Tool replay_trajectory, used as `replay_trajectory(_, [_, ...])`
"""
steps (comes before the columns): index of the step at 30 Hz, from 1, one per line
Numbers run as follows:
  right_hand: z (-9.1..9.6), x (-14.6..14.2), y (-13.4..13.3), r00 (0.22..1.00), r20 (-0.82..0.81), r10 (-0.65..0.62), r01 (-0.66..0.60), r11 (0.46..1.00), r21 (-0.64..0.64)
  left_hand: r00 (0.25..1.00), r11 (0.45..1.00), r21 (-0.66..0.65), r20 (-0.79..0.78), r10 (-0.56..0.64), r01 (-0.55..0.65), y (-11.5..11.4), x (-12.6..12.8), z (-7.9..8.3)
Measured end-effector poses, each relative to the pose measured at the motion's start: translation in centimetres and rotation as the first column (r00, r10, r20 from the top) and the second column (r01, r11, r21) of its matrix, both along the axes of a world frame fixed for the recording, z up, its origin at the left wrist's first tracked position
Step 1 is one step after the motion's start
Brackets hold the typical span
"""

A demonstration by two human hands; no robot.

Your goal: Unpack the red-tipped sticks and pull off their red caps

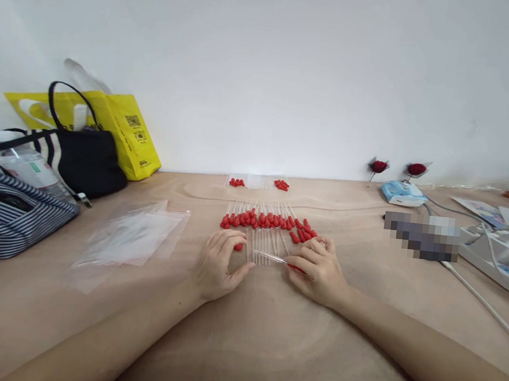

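A row of clear glass droppers with red rubber bulbs [266, 221] lies on the wooden table [240, 328] in front of me. My right hand [316, 271] is closed in a pinch on one dropper [274, 258], red bulb in the fingers, clear tube pointing left. My left hand [218, 264] rests beside the row, fingers curled over a single red bulb [238, 247], thumb near the dropper's tip. A second small batch of droppers [259, 183] lies farther back by the wall.
Clear plastic bags [133, 238] lie at the left. Behind them stand a black handbag [83, 157], a yellow bag [127, 128] and a striped bag [4, 213]. At the right are a blue-white device [403, 193], a white cable [487, 309], papers [498, 246] and two red flowers [397, 168].
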State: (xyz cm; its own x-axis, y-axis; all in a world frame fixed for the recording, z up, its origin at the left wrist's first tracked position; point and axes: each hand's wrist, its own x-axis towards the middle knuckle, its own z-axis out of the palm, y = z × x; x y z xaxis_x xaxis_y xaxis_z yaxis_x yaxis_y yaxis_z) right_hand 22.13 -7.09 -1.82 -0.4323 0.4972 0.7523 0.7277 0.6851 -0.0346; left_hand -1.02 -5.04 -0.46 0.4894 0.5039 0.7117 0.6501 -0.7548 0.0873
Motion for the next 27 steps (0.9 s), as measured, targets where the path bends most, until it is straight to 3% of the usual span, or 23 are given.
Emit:
replay_trajectory(2, [-0.1, 0.0, 0.1, 1.000, -0.004, 0.011, -0.011, 1.000, 0.009, 1.000, 1.000, -0.017, -0.020, 0.004, -0.004, -0.1, 0.1, 0.0])
replay_trajectory(6, [-0.3, -0.7, 0.0, 0.995, -0.015, 0.103, -0.104, 0.994, -0.018, 0.980, 0.992, -0.017, -0.156, -0.124, 0.123, -0.4, 0.9, -0.4])
replay_trajectory(9, [-0.4, -1.3, -0.2, 0.988, -0.032, 0.153, -0.154, 0.987, -0.043, 0.968, 0.982, -0.017, -0.166, -0.187, 0.187, -0.5, 1.7, -1.0])
replay_trajectory(20, [-0.5, -1.2, -0.6, 0.999, 0.039, 0.021, -0.018, 0.997, -0.076, 0.966, 0.974, 0.037, -0.146, -0.214, 0.221, -1.0, 1.6, -0.7])
replay_trajectory(27, [-0.3, -0.9, -0.8, 0.996, 0.067, 0.063, -0.058, 0.996, -0.066, 0.961, 0.974, 0.013, -0.164, -0.222, 0.227, -1.1, 1.5, -0.7])
